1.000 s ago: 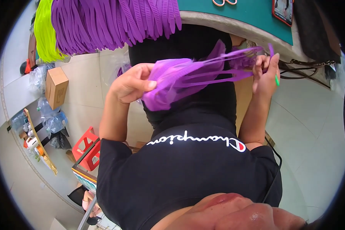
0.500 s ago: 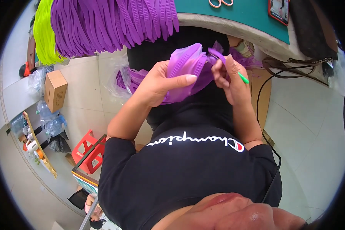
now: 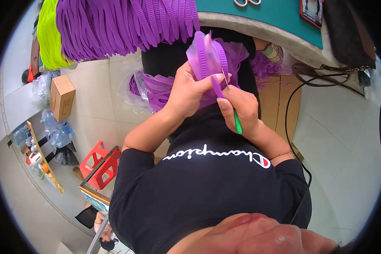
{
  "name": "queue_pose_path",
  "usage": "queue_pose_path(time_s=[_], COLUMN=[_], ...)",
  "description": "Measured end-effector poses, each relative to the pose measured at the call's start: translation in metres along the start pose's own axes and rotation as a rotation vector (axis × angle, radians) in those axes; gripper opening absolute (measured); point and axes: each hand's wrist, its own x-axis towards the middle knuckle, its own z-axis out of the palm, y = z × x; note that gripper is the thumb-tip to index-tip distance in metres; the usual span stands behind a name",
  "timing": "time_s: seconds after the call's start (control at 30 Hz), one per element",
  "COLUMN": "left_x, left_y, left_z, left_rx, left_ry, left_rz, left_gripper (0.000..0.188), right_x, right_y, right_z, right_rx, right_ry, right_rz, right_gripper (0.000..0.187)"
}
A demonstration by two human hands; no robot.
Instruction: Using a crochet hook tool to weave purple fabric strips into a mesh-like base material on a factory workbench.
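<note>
My left hand (image 3: 187,91) grips a purple ribbed rubber strap (image 3: 201,55) with thin, see-through purple film along its edges, its thumb pressing near a narrow purple strip (image 3: 217,87). Close beside it, my right hand (image 3: 244,106) is closed around a green-handled knife (image 3: 238,122). Its thin pointed metal blade (image 3: 225,78) stands up against the strap's right edge, next to my left thumb. Whether the right fingers also pinch the purple strip cannot be made out. More purple strap sheets (image 3: 158,91) lie on my lap, partly in clear plastic.
Many finished-looking purple straps (image 3: 122,25) hang over the table edge, beside lime-green ones (image 3: 51,38). Pink-handled scissors (image 3: 247,2) and a phone (image 3: 311,12) lie on the green tabletop (image 3: 275,17). Purple scraps (image 3: 269,67) lie beyond my lap. A red stool (image 3: 98,165) and carton (image 3: 62,97) stand left.
My right hand has moved left and down, bringing the knife's blade against the strap. The left hand has shifted slightly right, and the strap now points more upright.
</note>
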Motion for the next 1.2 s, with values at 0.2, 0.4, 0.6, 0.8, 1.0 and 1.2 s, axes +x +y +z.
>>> queue_pose_path(time_s=[0.2, 0.4, 0.6, 0.8, 1.0, 1.2], left_x=[0.003, 0.012, 0.015, 0.016, 0.014, 0.013], left_y=[-0.003, 0.002, -0.004, 0.005, 0.005, 0.004], left_z=[0.0, -0.014, -0.026, -0.02, -0.017, -0.008], left_rx=[0.007, -0.218, -0.466, -0.429, -0.293, -0.151], left_ry=[0.027, -0.03, -0.134, -0.223, -0.209, -0.066], left_rz=[0.094, -0.231, -0.684, -0.635, -0.479, -0.239], left_gripper=[0.022, 0.021, 0.02, 0.019, 0.017, 0.015], right_x=[0.001, -0.006, -0.012, -0.01, -0.016, -0.014], right_y=[-0.001, 0.002, 0.002, 0.003, 0.007, 0.005], right_z=[0.005, 0.003, 0.001, -0.001, -0.002, -0.004], right_rx=[-0.05, -0.035, 0.02, 0.0, -0.067, -0.096], right_ry=[0.017, 0.015, 0.029, 0.034, 0.007, -0.015], right_rz=[0.033, 0.033, 0.08, 0.023, -0.06, -0.063], right_gripper=[0.014, 0.02, 0.02, 0.015, 0.016, 0.016])
